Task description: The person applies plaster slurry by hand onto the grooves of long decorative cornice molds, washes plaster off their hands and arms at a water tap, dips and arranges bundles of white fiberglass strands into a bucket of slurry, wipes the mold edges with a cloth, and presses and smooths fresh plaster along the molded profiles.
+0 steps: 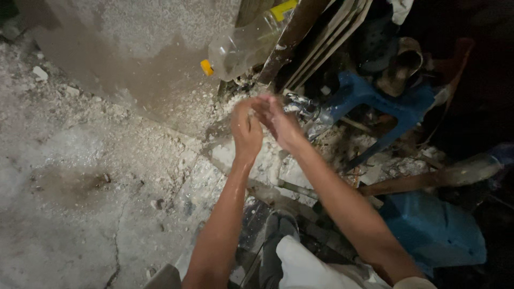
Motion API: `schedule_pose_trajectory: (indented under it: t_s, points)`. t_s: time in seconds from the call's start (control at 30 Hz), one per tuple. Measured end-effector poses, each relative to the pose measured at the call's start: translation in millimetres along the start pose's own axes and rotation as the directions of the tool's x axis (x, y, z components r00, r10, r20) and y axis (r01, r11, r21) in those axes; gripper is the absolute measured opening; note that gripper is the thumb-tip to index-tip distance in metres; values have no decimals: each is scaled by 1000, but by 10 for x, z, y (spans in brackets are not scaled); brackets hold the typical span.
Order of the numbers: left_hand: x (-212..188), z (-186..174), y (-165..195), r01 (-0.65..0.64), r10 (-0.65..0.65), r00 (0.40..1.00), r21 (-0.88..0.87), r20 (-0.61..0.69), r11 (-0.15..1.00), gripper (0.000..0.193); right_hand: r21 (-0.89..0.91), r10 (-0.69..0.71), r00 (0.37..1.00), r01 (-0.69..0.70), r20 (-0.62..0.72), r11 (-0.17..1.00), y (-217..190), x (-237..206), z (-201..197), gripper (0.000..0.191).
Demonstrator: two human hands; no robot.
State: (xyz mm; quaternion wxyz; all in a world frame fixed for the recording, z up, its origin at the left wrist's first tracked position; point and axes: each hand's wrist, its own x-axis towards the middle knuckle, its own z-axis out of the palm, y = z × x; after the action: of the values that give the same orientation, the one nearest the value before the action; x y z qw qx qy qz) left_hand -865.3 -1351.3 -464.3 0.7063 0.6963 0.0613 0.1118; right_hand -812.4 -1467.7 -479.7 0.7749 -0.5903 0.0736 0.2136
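Hands [262,126] touching above rubble [160,150]; bottle [241,48] behind, stool [385,101] right.
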Motion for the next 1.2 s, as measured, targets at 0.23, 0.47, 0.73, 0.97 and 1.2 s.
schedule_pose_trajectory:
  t_s: [0.23, 0.47, 0.73, 0.97, 1.2]
  points:
    - [-160, 539, -54, 19, -37, 995, -198, -87, 980, 89, -273, -103, 947, 16, -305, 962, 180, 72, 13, 45]
    - [143, 276, -108, 348, -394, 899, -236, -191, 907, 84, 61, -217, 976, 219, -32, 974, 394, -55, -7, 35]
    - [10, 24, 708, -277, 287, 958, 242, -6, 930, 50, 158, -227, 974, 221, 22, 962, 150, -189, -132, 30]
    - [-230, -5, 1480, -230, 195, 969, 263, 154, 937, 48, 163, -296, 950, 278, 101, 947, 157, -420, -192, 36]
    - [-386, 114, 1468, -206, 138, 916, 148, 377, 967, 55, 416, 9, 978, -98, 210, 904, 332, -653, -486, 43]
